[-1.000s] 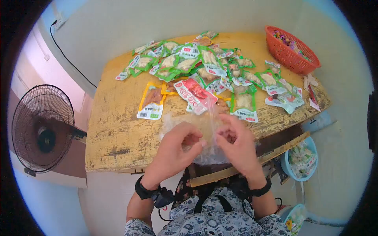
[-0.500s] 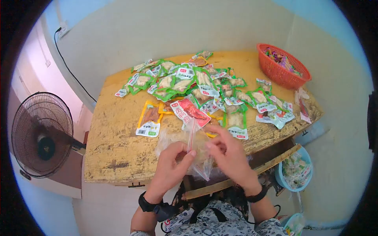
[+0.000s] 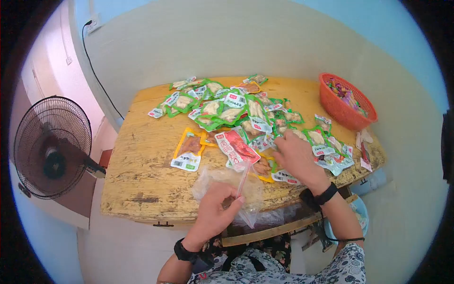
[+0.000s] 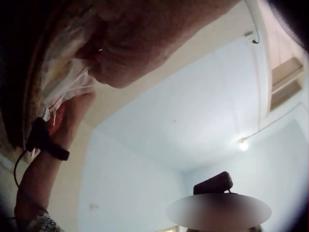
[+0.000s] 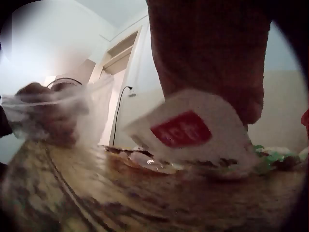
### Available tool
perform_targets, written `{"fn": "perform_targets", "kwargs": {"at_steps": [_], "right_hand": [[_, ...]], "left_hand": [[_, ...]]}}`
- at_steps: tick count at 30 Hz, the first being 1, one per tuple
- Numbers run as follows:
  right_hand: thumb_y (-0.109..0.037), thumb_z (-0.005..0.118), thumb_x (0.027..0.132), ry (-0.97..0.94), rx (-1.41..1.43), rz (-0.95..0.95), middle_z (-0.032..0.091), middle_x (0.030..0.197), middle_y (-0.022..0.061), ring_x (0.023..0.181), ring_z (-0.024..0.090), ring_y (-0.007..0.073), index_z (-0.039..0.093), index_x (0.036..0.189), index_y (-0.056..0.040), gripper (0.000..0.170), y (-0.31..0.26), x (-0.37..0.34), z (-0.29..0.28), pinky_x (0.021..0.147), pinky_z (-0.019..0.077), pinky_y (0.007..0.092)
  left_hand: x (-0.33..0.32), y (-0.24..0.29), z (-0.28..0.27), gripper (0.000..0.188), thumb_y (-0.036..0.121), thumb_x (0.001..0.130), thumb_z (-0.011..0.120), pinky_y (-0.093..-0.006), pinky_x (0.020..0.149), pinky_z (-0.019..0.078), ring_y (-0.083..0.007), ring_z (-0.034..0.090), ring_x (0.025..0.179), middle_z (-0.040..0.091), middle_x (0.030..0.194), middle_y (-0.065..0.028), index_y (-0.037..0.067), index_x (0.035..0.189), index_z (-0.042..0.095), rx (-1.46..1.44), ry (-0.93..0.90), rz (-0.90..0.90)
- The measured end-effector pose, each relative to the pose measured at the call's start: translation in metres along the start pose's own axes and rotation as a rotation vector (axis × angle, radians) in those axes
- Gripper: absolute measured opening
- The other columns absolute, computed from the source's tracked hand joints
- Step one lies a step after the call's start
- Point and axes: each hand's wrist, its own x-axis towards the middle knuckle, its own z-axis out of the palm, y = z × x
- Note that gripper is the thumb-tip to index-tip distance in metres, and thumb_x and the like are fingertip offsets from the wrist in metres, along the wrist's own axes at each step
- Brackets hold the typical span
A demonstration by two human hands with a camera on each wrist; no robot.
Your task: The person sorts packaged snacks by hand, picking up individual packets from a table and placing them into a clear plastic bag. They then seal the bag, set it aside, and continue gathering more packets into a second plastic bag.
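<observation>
My left hand (image 3: 220,208) pinches a clear zip bag (image 3: 201,182) by its mouth, near the red-striped seal, at the table's front edge. The bag's pale, crinkled plastic also shows in the right wrist view. Farther right, my right hand (image 3: 300,158) reaches down over a green-edged food packet (image 3: 286,178), its fingertips at the packet's upper part; I cannot tell whether they grip it. In the right wrist view the white end of a packet (image 5: 203,130) with a red label tilts up beside the hand. A red-and-white packet (image 3: 238,147) lies just beyond the bag.
Several green-edged packets (image 3: 229,113) are heaped at the back of the worn yellow table (image 3: 142,165). A yellow-edged packet (image 3: 189,149) lies left of them. At the back right stands a red basket (image 3: 343,111); a fan (image 3: 52,146) is at the left. A drawer (image 3: 269,232) juts out in front.
Both hands were at the bag's mouth; my right hand has left it and moved right and forward to the packets. My left hand keeps the bag. The head view has shifted.
</observation>
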Motion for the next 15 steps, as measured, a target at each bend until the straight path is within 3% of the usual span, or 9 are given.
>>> {"fn": "perform_targets", "kwargs": {"at_steps": [3, 7, 10, 13, 15], "right_hand": [[-0.020, 0.069, 0.089, -0.078, -0.056, 0.049, 0.061, 0.092, 0.0166, 0.093, 0.066, 0.0381, 0.067, 0.093, -0.0041, 0.016, 0.011, 0.008, 0.004, 0.072, 0.0552, 0.0488], [-0.018, 0.067, 0.095, 0.175, 0.414, 0.166, 0.067, 0.097, 0.0127, 0.095, 0.068, 0.0262, 0.070, 0.102, -0.0033, 0.016, 0.029, 0.000, -0.021, 0.078, 0.0544, 0.0410], [-0.018, 0.065, 0.100, 0.225, 0.905, 0.278, 0.070, 0.104, 0.0052, 0.098, 0.066, 0.0154, 0.071, 0.110, -0.0022, 0.020, 0.039, -0.011, -0.040, 0.085, 0.0527, 0.0338], [-0.019, 0.064, 0.102, 0.253, 1.343, 0.439, 0.070, 0.107, -0.0008, 0.101, 0.063, 0.0094, 0.069, 0.114, -0.0018, 0.021, 0.028, -0.026, -0.048, 0.091, 0.0514, 0.0297], [-0.019, 0.064, 0.102, 0.310, 1.524, 0.540, 0.069, 0.107, -0.0026, 0.101, 0.063, 0.0083, 0.069, 0.113, -0.0025, 0.020, 0.018, -0.035, -0.044, 0.092, 0.0521, 0.0289]], "left_hand": [[0.001, -0.001, -0.003, 0.014, 0.016, 0.092, 0.075, -0.0318, 0.083, 0.0478, -0.0159, 0.059, 0.094, 0.065, 0.097, -0.0054, 0.004, 0.094, 0.066, 0.033, -0.007, 0.016], [0.001, 0.000, -0.001, 0.016, 0.017, 0.093, 0.074, -0.0304, 0.079, 0.0480, -0.0145, 0.060, 0.089, 0.066, 0.093, -0.0053, 0.003, 0.092, 0.066, -0.072, 0.017, -0.078], [0.002, 0.005, 0.001, 0.015, 0.014, 0.091, 0.074, -0.0346, 0.076, 0.0500, -0.0228, 0.063, 0.084, 0.065, 0.089, -0.0105, 0.002, 0.092, 0.066, -0.079, 0.054, -0.120], [0.006, 0.011, 0.001, 0.017, 0.015, 0.094, 0.072, -0.0276, 0.071, 0.0455, -0.0111, 0.057, 0.079, 0.063, 0.085, -0.0046, 0.001, 0.090, 0.064, -0.140, 0.039, -0.215], [0.010, 0.012, 0.005, 0.017, 0.015, 0.094, 0.072, -0.0272, 0.071, 0.0451, -0.0105, 0.056, 0.079, 0.061, 0.084, -0.0039, 0.001, 0.090, 0.063, -0.114, 0.054, -0.170]]}}
